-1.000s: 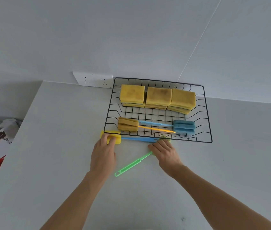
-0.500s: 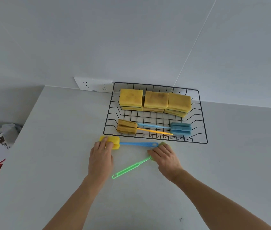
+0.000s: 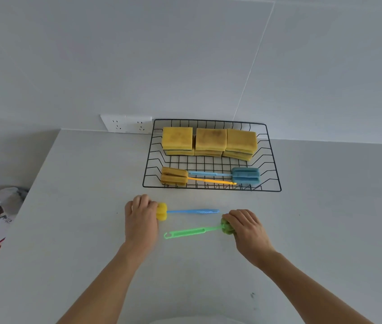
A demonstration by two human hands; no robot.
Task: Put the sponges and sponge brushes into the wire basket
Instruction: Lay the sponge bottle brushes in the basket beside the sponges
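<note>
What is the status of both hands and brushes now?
Left hand gripping yellow-headed brush. Right hand gripping green brush. Both outside wire basket. Path clear.

Black wire basket, yellow sponges – browned tops, yellow-headed blue-handled brush, all-green brush, grey counter.

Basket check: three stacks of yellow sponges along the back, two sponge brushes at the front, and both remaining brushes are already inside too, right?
Not quite. The head view shows the wire basket holding the sponge stacks and two brushes, but the remaining two are outside: the left hand grips the yellow-headed brush, the right hand the green brush, both over the counter.
</note>
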